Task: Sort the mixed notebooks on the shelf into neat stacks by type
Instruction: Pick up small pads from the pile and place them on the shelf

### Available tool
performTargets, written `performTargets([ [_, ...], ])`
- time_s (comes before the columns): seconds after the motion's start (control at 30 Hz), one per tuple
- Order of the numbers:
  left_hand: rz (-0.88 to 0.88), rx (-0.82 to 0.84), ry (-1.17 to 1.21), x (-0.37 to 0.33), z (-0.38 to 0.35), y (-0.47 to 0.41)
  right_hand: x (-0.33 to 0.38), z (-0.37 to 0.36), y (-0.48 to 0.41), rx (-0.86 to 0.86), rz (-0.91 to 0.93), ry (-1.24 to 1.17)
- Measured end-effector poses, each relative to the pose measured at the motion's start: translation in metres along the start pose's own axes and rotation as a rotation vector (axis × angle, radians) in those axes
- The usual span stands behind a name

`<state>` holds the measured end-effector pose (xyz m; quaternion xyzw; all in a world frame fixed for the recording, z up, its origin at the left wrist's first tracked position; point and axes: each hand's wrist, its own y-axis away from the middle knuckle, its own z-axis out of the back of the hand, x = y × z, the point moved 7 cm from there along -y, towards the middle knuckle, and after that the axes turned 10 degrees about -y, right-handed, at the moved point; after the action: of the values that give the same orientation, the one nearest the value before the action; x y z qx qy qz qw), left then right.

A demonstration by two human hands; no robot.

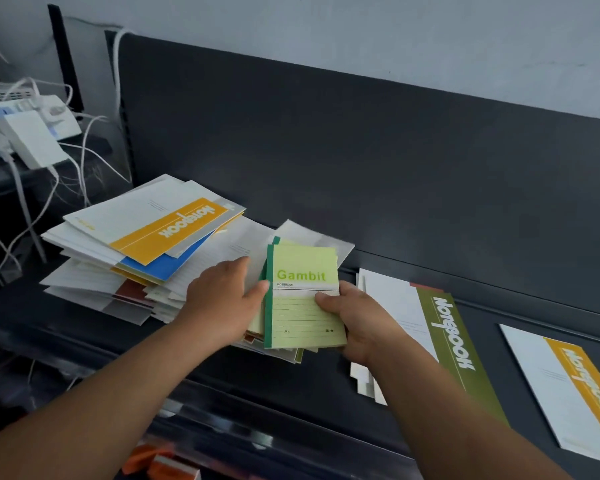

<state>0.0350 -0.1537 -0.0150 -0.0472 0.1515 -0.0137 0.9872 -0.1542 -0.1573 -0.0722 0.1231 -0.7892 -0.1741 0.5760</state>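
On the dark shelf (284, 379), left hand (222, 299) and right hand (361, 323) pinch a green notebook (302, 271); mixed pile (136, 244) at ten o'clock.

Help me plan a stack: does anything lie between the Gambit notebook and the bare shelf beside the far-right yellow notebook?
The olive notebook stack lies flat between the Gambit notebook and that bare shelf; nothing taller does.
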Motion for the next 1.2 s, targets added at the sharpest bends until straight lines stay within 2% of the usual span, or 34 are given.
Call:
performTargets([
  [0.17, 0.113, 0.055, 0.317, -0.011, 0.007, -0.003, 0.026, 0.025, 0.018, 0.062, 0.122, 0.029],
  [0.27, 0.224, 0.151, 0.688, -0.025, 0.004, -0.002, 0.037, 0.048, 0.029, 0.063, 0.157, 0.032],
  [0.33, 0.266, 0.219, 0.847, -0.039, -0.002, 0.001, 0.044, 0.067, 0.037, 0.024, 0.174, 0.038],
  [0.53, 0.104, 0.222, 0.895, -0.111, -0.020, 0.013, 0.057, 0.141, 0.066, -0.125, 0.197, -0.001],
  [0.7, 0.048, 0.279, 0.921, -0.183, -0.044, 0.027, 0.069, 0.222, 0.100, -0.254, 0.251, -0.038],
  [0.97, 0.049, 0.461, 0.963, -0.302, -0.106, 0.064, 0.072, 0.362, 0.154, -0.464, 0.274, -0.135],
  [1.2, 0.159, 0.558, 0.967, -0.367, -0.148, 0.095, 0.071, 0.437, 0.184, -0.558, 0.275, -0.185],
])
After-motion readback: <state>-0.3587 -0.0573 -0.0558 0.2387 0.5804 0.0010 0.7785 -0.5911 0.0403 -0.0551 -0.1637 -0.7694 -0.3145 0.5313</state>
